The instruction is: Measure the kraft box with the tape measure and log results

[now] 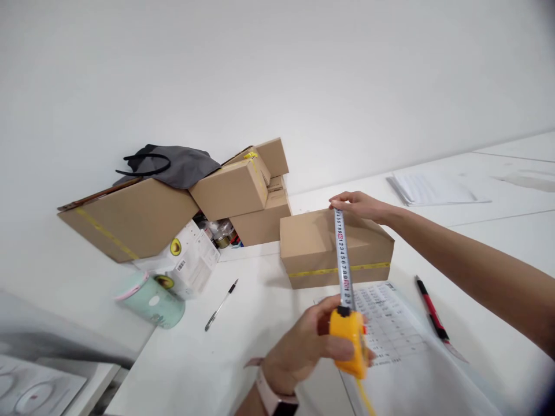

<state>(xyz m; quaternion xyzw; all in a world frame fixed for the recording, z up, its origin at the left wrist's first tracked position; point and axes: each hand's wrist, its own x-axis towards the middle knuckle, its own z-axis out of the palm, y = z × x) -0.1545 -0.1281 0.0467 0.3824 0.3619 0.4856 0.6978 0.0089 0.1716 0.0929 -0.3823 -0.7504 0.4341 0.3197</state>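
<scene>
My left hand (303,344) grips the yellow case of a tape measure (347,341), low in front of me over a printed sheet (390,329). From the case the silver blade (341,248) runs up and away across a closed brown cardboard box (303,237). At the box's far top edge, my right hand (353,205) pinches the blade's end between thumb and fingers. A strip of yellow tape circles the box's lower side. Fingers cover the very tip of the blade.
A red and black pen-shaped tool (431,306) lies right of the sheet, a pen (221,305) to the left. Stacked cardboard boxes (234,188), a grey bag (177,164), a white avocado-print box (195,260) and a mint canister (154,300) stand left. Papers (427,188) lie far right.
</scene>
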